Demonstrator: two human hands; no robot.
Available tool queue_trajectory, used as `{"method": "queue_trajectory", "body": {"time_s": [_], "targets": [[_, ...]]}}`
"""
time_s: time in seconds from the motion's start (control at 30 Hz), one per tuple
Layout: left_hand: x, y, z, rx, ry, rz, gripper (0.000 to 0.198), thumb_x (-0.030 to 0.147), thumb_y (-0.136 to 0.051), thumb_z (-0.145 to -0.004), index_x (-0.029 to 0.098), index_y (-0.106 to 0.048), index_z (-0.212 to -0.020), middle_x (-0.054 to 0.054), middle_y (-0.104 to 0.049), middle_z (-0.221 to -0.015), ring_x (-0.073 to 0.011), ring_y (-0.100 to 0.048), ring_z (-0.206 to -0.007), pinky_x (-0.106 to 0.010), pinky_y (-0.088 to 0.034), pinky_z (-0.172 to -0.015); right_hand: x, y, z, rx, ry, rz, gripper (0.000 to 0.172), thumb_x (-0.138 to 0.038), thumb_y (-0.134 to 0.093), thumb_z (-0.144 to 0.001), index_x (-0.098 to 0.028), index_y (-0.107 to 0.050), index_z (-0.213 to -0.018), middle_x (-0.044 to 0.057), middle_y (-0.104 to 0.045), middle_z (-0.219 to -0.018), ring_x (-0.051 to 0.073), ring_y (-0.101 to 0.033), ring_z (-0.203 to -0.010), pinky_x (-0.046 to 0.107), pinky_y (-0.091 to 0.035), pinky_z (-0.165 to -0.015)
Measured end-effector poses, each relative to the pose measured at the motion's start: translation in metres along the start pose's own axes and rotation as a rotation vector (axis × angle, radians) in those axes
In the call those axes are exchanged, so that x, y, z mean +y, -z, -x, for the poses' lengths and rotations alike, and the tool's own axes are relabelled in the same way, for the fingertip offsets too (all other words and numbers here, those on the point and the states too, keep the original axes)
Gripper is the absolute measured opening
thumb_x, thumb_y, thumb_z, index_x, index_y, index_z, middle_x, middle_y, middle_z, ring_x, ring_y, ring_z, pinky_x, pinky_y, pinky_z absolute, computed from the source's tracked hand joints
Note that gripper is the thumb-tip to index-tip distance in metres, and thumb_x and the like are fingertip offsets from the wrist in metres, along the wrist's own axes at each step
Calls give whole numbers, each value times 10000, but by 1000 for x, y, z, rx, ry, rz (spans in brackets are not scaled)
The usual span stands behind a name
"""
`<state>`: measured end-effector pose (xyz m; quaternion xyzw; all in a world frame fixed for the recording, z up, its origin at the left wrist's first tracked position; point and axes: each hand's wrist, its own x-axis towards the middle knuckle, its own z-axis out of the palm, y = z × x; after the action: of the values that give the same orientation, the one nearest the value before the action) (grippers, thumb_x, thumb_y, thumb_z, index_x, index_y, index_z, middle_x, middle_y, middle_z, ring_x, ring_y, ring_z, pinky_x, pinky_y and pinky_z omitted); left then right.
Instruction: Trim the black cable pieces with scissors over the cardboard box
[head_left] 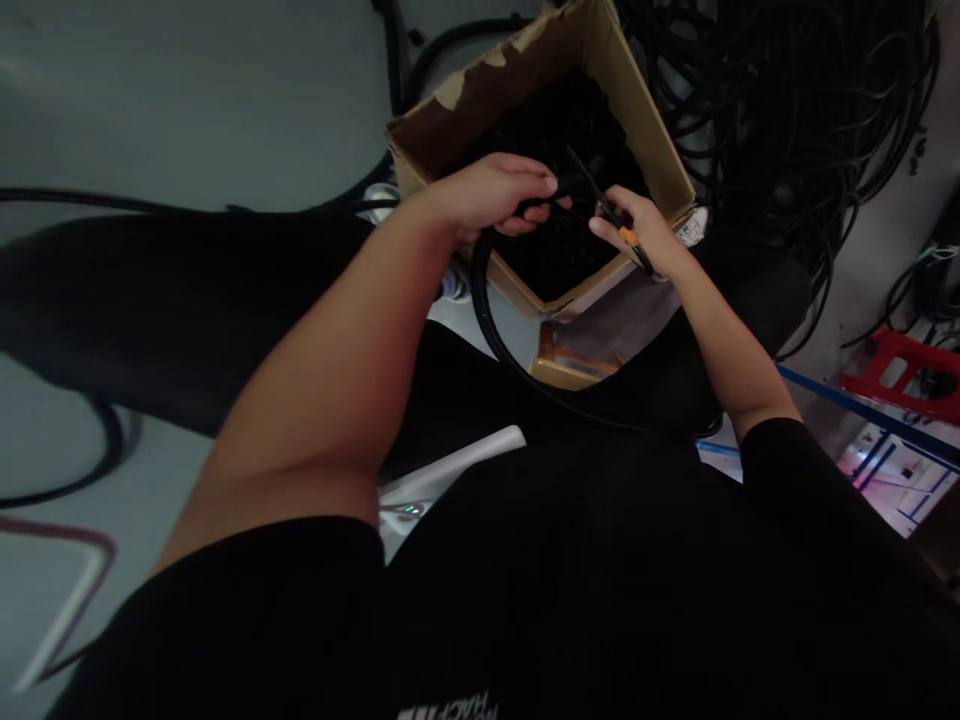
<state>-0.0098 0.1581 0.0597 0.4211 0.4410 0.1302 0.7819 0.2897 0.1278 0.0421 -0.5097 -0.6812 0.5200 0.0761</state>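
Observation:
My left hand (510,195) is closed round a thick black cable (484,300), whose end points to the right over an open cardboard box (517,60). From that hand the cable curves down and across my lap. My right hand (637,225) grips a slim, dark-bladed tool with a black and orange handle (628,237). Its long, narrow blade points up and left, close to the cable's end. Whether it is a knife or scissors I cannot tell. Inside the box lies a mass of small black pieces (559,255), too dark to make out singly.
A large heap of coiled black cables (810,90) lies on the floor right of the box. Further right is a red plastic frame-like object (904,375). A wooden piece (562,375) sits below the box. More cable (90,200) runs along the left floor.

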Motion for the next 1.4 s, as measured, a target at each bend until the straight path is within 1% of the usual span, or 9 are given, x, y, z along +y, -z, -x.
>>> {"method": "queue_trajectory", "body": {"time_s": [0.17,0.4,0.67,0.77,0.87,0.97,1.07,1.2,1.4], "targets": [[3,4,4,-79,53,-30,144,230,-745,-1228,117,-813,-1171,63,-476,-703,-85,-336,-514,-209,-193,-510,-4,3,2,-84,34,-97,721,-944,-812,-1181,-245,-637,-1217,9,-653,-1061,198,-663,-953,369,-655,-921],[8,13,6,-85,68,46,228,180,-587,-1262,120,-780,-1155,76,-448,-709,-89,-286,-513,-203,-214,-524,-17,11,11,-12,-18,-36,719,-939,-826,-1176,-245,-649,-1117,-50,-535,-853,166,-529,-819,301,-530,-747],[3,4,3,-85,150,-97,150,332,-836,-1105,186,-850,-1078,46,-445,-675,-146,-291,-527,-306,-154,-532,-10,9,7,-93,26,-10,712,-950,-816,-1167,-253,-673,-1189,29,-650,-1012,270,-722,-1037,469,-746,-1028],[3,5,3,-58,130,-75,141,328,-835,-1119,193,-830,-1080,49,-445,-682,-148,-295,-536,-312,-164,-552,-6,9,7,-53,-2,1,727,-972,-793,-1164,-258,-657,-1165,17,-618,-964,261,-707,-986,461,-753,-986],[4,5,4,-17,86,-16,125,303,-817,-1163,202,-820,-1091,54,-463,-690,-150,-298,-555,-320,-231,-585,-2,8,9,-39,-20,-67,782,-1029,-772,-1135,-262,-642,-1209,10,-627,-953,225,-677,-856,399,-707,-832],[4,1,2,74,24,34,158,212,-757,-1226,229,-773,-1070,45,-559,-725,-156,-386,-579,-317,-314,-623,4,4,11,-63,-23,-159,827,-1063,-727,-1137,-261,-625,-1311,29,-686,-1036,218,-731,-836,367,-660,-759],[1,-3,-4,148,-22,-17,303,122,-706,-1287,229,-698,-1003,4,-714,-814,-142,-490,-623,-293,-379,-657,12,-4,9,-98,-11,-158,800,-1034,-695,-1180,-261,-621,-1373,66,-745,-1169,245,-820,-1002,376,-707,-878],[-3,-7,-10,153,-52,-102,323,86,-697,-1316,202,-700,-1015,-35,-804,-886,-123,-548,-641,-250,-375,-647,16,-13,4,-133,13,-105,795,-997,-674,-1218,-237,-633,-1449,111,-780,-1319,265,-847,-1122,399,-728,-980],[-7,-11,-10,134,-61,-148,227,56,-789,-1281,185,-677,-1132,-28,-864,-951,-118,-694,-726,-229,-458,-758,-9,-17,2,-104,-59,-101,721,-928,-766,-1219,-253,-673,-1453,118,-814,-1388,260,-858,-1139,389,-751,-1006]]}}
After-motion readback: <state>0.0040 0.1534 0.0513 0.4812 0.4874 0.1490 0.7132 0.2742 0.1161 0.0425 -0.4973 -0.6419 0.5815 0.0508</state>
